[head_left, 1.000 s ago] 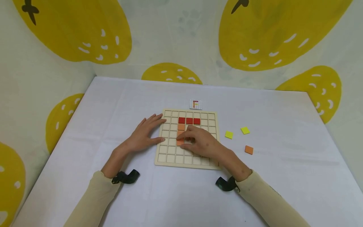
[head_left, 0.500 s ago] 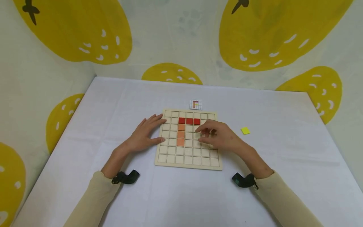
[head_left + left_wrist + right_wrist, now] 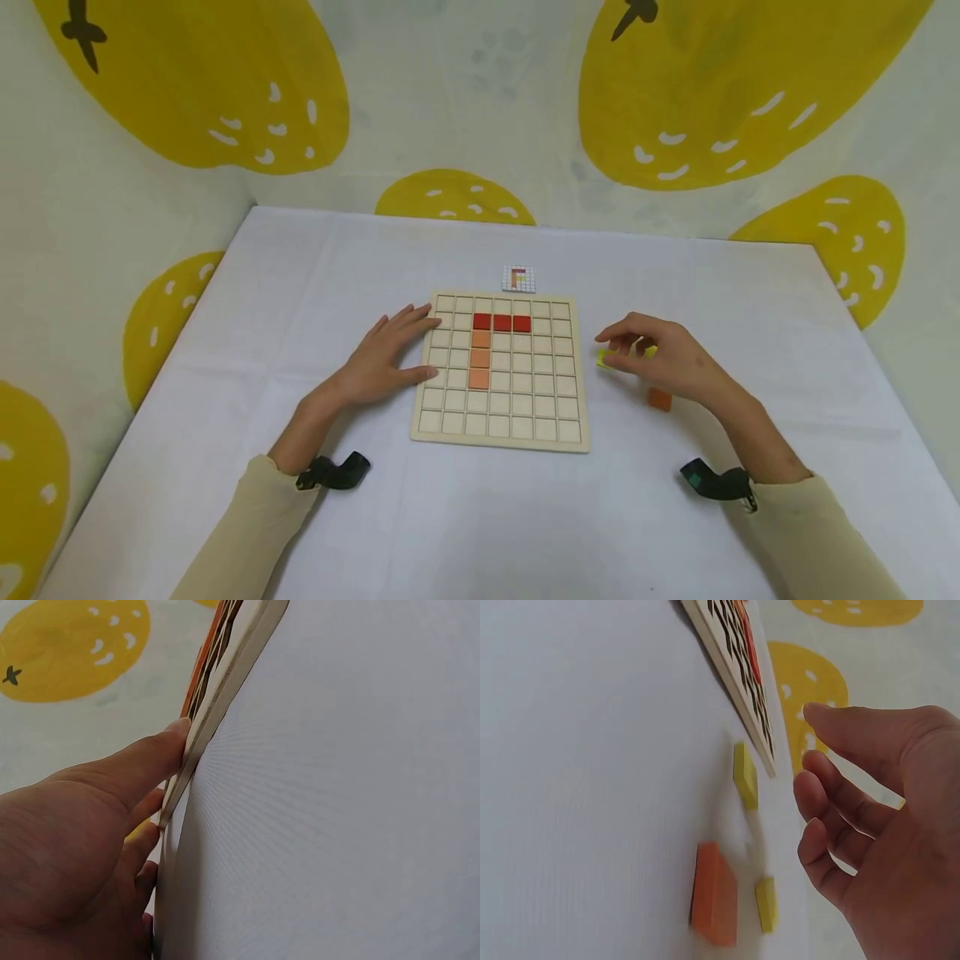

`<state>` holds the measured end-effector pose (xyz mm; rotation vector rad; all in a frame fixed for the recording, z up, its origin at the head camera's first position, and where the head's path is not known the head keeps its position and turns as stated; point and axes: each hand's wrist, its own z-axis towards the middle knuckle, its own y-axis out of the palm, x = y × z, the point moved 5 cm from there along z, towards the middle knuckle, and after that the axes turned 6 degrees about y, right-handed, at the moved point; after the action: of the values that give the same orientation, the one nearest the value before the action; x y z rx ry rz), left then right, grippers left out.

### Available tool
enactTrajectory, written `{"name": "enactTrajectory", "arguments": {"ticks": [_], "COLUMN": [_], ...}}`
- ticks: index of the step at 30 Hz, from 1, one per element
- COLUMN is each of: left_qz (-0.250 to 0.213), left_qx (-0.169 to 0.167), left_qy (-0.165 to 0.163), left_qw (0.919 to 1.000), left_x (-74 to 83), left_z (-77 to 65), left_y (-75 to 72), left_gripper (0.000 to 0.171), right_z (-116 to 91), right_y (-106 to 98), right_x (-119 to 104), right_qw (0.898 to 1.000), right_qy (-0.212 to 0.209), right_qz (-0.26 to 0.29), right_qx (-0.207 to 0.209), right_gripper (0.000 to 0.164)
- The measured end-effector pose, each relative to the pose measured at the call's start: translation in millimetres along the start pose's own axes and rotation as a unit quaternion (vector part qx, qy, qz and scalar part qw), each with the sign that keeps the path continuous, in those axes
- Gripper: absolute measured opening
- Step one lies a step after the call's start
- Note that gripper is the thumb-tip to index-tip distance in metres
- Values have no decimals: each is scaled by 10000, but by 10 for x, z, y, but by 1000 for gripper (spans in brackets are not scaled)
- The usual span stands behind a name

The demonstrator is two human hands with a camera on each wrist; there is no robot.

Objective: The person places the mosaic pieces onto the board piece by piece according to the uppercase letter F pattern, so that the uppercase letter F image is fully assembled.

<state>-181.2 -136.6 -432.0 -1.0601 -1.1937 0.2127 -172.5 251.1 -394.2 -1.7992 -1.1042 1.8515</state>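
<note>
A wooden grid board (image 3: 534,406) lies on the table, with three red tiles (image 3: 503,322) in a row and three orange tiles (image 3: 480,358) in a column below the leftmost red one. My left hand (image 3: 381,357) rests at the board's left edge, fingers spread, the thumb on its rim in the left wrist view. To the right of the board my right hand (image 3: 667,357) hovers with loosely bent fingers and nothing between them. Its fingertips overlap a yellow tile (image 3: 602,359) in the head view. A second yellow tile (image 3: 766,905) is mostly hidden behind that hand.
A loose orange tile (image 3: 660,400) lies just below the right hand. Behind the board is a small card (image 3: 518,278) printed with a coloured grid pattern. White cloth (image 3: 480,517) covers the table, and fabric walls with yellow fruit prints (image 3: 450,192) stand around it.
My right hand has left the orange column and moved right, off the board, to the loose tiles. The lowest orange tile on the board is now uncovered. My left hand stays put.
</note>
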Motion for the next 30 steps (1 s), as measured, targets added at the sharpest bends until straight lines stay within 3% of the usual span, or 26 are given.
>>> {"name": "enactTrajectory", "arguments": {"ticks": [7, 19, 26, 30], "left_qz": [6, 32, 28, 48], "left_qx": [1, 92, 62, 111], "left_qy": [-7, 82, 68, 66], "left_qw": [10000, 9999, 10000, 9999], "left_x": [8, 35, 38, 26], "left_z": [-14, 0, 9, -7], "left_y": [15, -8, -3, -4], "left_gripper": [75, 74, 74, 74], "right_z": [-148, -363, -470, -476], "right_y": [-122, -241, -303, -282], "right_x": [223, 430, 545, 580], "right_qw": [9989, 9976, 9943, 9948], "right_qy": [408, 463, 828, 716], "right_qz": [-166, -371, -382, -412], "right_qx": [-180, -352, -559, -595], "right_gripper": [24, 24, 25, 24]}}
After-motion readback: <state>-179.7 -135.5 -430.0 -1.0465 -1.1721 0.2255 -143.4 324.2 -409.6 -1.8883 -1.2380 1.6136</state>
